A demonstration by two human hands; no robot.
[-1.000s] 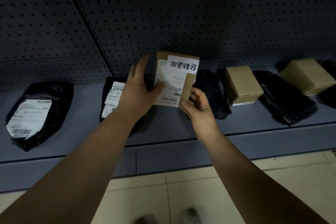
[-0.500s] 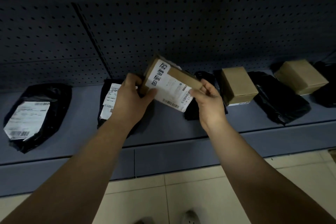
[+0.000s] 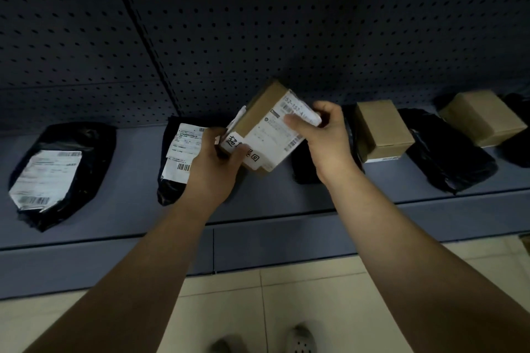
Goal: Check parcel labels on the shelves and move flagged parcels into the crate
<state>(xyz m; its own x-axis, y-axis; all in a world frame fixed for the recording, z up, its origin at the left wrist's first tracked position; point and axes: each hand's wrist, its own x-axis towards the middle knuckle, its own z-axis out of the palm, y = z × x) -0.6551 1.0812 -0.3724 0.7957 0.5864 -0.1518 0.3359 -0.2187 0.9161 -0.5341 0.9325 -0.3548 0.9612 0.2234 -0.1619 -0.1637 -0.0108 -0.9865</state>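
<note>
At frame centre, above the shelf [image 3: 86, 226], you hold the labelled cardboard parcel [image 3: 268, 126] tilted between both hands.

Your left hand [image 3: 213, 165] pinches its lower corner over the handwritten white sticker [image 3: 246, 149], and your right hand [image 3: 324, 135] grips the upper end, thumb on the shipping label. With only edge grips, the box could slip while turning and knock the black bag [image 3: 175, 157] below; the crate isn't in view, so carry carefully.
</note>
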